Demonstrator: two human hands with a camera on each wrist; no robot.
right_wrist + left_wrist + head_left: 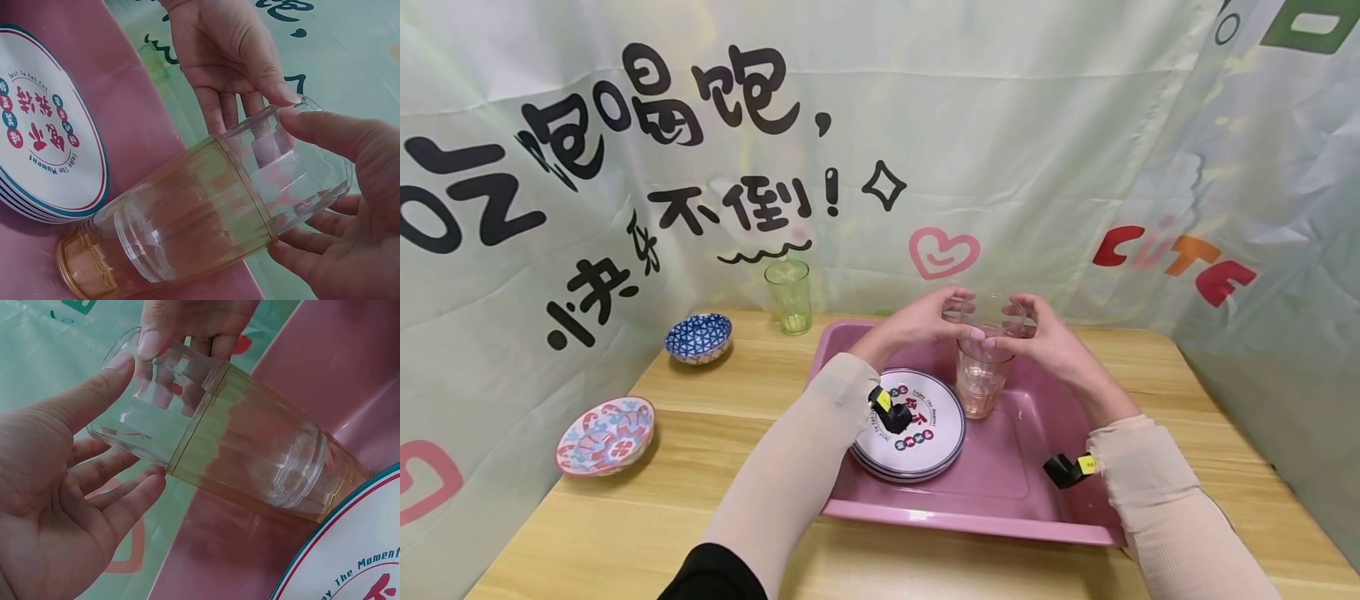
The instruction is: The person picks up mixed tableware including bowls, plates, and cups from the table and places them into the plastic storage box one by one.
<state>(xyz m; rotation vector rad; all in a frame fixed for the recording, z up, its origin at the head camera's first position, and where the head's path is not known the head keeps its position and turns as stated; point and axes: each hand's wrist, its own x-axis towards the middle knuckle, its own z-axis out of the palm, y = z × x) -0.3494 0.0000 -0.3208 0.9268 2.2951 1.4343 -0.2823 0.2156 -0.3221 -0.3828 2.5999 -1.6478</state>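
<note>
A clear cup (992,315) sits nested in an amber see-through cup (979,385), its upper part standing out above the amber rim. My left hand (921,323) holds the clear cup from the left, and my right hand (1051,340) holds it from the right. Both thumbs press near its rim, with the fingers curved round the far side, as the left wrist view shows. The amber cup stands upright in a pink basin (977,518). Beside it in the basin lies a stack of white plates (943,437) with a printed pattern.
On the wooden table (730,400), left of the basin, are a green cup (790,302), a blue patterned bowl (698,336) and a red-and-blue patterned bowl (606,437). A printed cloth (1037,150) hangs behind and along the sides.
</note>
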